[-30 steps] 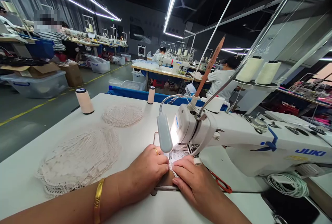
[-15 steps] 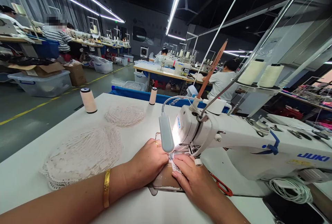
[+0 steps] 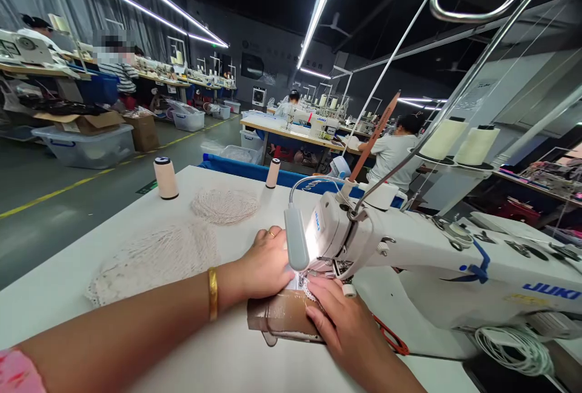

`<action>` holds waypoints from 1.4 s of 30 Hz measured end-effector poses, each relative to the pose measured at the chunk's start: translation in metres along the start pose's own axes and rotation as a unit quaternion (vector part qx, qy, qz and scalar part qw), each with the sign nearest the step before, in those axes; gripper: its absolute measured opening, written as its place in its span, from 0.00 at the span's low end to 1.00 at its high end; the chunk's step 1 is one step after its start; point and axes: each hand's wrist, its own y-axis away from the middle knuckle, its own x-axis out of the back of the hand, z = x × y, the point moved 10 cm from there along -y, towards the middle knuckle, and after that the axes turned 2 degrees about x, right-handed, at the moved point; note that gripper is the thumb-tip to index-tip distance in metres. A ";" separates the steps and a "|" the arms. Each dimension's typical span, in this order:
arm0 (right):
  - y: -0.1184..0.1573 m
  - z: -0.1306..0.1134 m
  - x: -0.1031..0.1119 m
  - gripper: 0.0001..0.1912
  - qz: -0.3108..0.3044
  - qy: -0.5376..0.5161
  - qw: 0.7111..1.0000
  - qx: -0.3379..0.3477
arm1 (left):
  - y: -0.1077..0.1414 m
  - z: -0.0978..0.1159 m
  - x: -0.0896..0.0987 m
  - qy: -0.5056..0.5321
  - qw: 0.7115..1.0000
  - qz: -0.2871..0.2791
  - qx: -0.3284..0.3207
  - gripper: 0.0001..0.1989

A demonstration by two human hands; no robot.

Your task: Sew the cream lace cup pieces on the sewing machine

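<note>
My left hand (image 3: pixel 267 264) lies by the needle area of the white sewing machine (image 3: pixel 409 235), its fingers stretched forward and partly hidden by the grey lamp (image 3: pixel 297 240). My right hand (image 3: pixel 342 313) rests with flat fingers on a strip of white lace (image 3: pixel 310 288) beside the presser foot, its thumb spread towards me. Both hands are open. Beneath the lace and right fingers is a brown, tape-covered plate (image 3: pixel 286 314) on the white table (image 3: pixel 191 356). The fabric under the left fingers is mostly hidden.
Two piles of pale lace pieces, a larger pile (image 3: pixel 154 259) and a smaller one (image 3: pixel 225 206), lie left. Peach thread cones (image 3: pixel 166 179) stand behind them. Red-handled snips (image 3: pixel 391 337) and coiled white cable (image 3: pixel 513 350) are at right. Other people work at machines beyond.
My left hand has gone from closed fingers near the needle to a flatter, stretched-out hand, uncovering more of the brown plate. My right hand stays on the lace. The view has shifted slightly.
</note>
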 end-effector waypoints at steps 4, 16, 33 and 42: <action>-0.003 -0.007 0.004 0.16 0.012 -0.019 1.000 0.011 | 0.036 0.016 0.008 -0.032 0.999 0.000 -0.026 0.07; -0.005 -0.010 -0.001 0.16 -0.016 -0.061 0.998 -0.007 | 0.058 0.054 0.002 0.060 0.980 0.032 -0.188 0.09; -0.004 -0.001 -0.001 0.20 -0.029 -0.002 0.999 -0.031 | 0.064 0.055 -0.011 0.035 0.978 0.062 -0.197 0.09; -0.003 -0.018 0.006 0.16 -0.010 -0.066 0.998 0.022 | 0.071 0.066 -0.001 0.082 0.962 0.079 -0.249 0.10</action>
